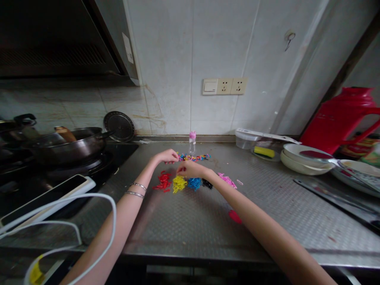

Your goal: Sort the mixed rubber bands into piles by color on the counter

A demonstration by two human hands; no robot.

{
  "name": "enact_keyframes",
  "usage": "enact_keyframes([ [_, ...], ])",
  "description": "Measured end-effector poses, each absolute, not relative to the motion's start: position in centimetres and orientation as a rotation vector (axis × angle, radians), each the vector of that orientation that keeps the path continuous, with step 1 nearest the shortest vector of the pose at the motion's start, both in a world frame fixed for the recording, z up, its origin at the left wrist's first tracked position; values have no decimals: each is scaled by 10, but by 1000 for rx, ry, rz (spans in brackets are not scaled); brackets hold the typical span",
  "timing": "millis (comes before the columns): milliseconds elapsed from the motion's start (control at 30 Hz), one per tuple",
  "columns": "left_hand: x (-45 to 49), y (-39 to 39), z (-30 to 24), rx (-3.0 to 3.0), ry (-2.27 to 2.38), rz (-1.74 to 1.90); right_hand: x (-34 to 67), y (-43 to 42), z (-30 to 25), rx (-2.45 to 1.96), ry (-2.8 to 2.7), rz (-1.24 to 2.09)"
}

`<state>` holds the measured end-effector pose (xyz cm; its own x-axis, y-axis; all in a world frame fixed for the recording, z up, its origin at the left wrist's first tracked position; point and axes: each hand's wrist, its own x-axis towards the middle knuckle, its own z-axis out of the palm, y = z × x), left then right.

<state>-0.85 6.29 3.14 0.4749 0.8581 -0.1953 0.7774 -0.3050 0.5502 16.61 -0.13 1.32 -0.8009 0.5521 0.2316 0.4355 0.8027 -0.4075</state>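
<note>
My left hand [168, 156] is closed in a pinch at the left end of a multicoloured row of small pieces [194, 157]. What its fingertips hold is too small to make out. Just above the yellow pile [179, 184] is my right hand [192, 169], fingers bent together; anything between them cannot be seen. The pieces look like small paper clips. Sorted by colour nearby are a red pile [163, 182], a blue pile [194, 183], a black pile [207, 183], partly behind my right wrist, and a pink pile [227, 180]. One pink clip [240, 182] lies apart.
A clear bottle with a pink cap [192, 136] stands behind the row. A bright pink object [235, 216] lies under my right forearm. Left are a pan [68, 146] and a white cable [114, 213]; right are bowls [308, 162], a knife [332, 194] and a red jug [341, 122].
</note>
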Motion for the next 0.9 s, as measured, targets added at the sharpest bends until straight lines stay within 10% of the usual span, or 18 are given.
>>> enact_keyframes([
  [900,41,45,-2,2644,1332,421,283,57,20,-1501,-2184,212],
])
